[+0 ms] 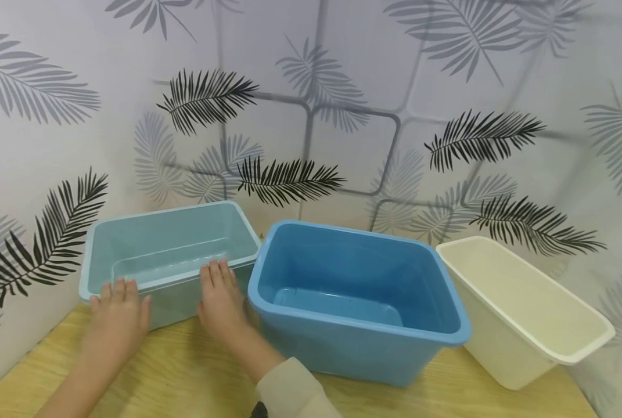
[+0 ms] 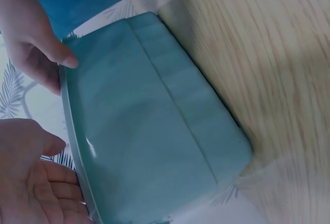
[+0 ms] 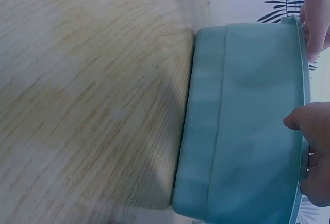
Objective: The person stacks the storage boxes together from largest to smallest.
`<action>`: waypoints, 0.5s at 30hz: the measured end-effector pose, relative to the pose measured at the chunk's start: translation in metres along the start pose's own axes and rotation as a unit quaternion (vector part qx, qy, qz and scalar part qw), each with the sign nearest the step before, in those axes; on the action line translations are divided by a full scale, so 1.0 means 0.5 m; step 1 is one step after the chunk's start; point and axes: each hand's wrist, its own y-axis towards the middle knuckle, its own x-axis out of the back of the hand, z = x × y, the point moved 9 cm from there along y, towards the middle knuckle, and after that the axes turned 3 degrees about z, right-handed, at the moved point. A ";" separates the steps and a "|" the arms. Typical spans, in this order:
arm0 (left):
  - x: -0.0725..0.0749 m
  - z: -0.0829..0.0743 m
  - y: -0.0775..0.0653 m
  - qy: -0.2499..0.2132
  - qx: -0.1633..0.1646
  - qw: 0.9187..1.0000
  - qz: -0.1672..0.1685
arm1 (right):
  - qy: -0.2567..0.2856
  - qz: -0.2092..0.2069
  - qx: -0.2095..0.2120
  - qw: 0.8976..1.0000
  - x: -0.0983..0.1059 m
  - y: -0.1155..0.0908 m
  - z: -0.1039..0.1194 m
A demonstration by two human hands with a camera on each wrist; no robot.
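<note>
A pale teal plastic bin [image 1: 175,303] stands upright on the wooden table at the left, with nothing visible inside it. My left hand [image 1: 113,322] holds the left part of its near rim, fingertips reaching over the edge. Farther right along that same rim, my right hand [image 1: 222,305] grips with its fingers over the top. In the right wrist view, the right thumb [image 3: 293,121] lies against the bin's outer wall while the other fingers pass behind the rim. The left wrist view shows the left fingers [image 2: 59,193] at the rim, partly hidden behind it.
Close on the right of the teal bin is a larger blue bin [image 1: 342,348]. A cream bin [image 1: 499,342] stands angled beyond it. Behind them rises a wall [image 1: 352,69] with a leaf pattern. The wooden table [image 1: 185,377] extends in front.
</note>
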 end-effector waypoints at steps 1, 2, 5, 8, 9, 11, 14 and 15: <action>0.001 0.002 -0.001 -0.001 -0.002 1.000 -0.003 | -0.010 -0.010 0.006 1.000 0.003 -0.002 0.002; 0.003 0.003 -0.001 -0.003 -0.003 1.000 -0.006 | -0.018 -0.019 0.011 1.000 0.006 -0.003 0.004; 0.005 0.008 -0.002 -0.011 -0.005 1.000 -0.008 | -0.034 -0.038 0.021 0.998 0.013 -0.009 0.010; 0.006 0.012 -0.002 -0.014 -0.007 1.000 -0.006 | -0.039 -0.042 0.025 0.998 0.019 -0.015 0.014; 0.005 0.014 -0.001 -0.016 -0.008 1.000 -0.003 | -0.040 -0.043 0.026 0.998 0.021 -0.016 0.015; 0.008 0.017 -0.001 -0.016 -0.011 1.000 -0.007 | -0.041 -0.037 0.027 0.998 0.023 -0.019 0.017; 0.011 0.022 0.001 -0.014 -0.018 1.000 -0.016 | -0.038 -0.036 0.032 0.998 0.025 -0.022 0.020; 0.013 0.023 0.001 -0.013 -0.019 1.000 -0.019 | -0.037 -0.036 0.033 0.998 0.026 -0.024 0.021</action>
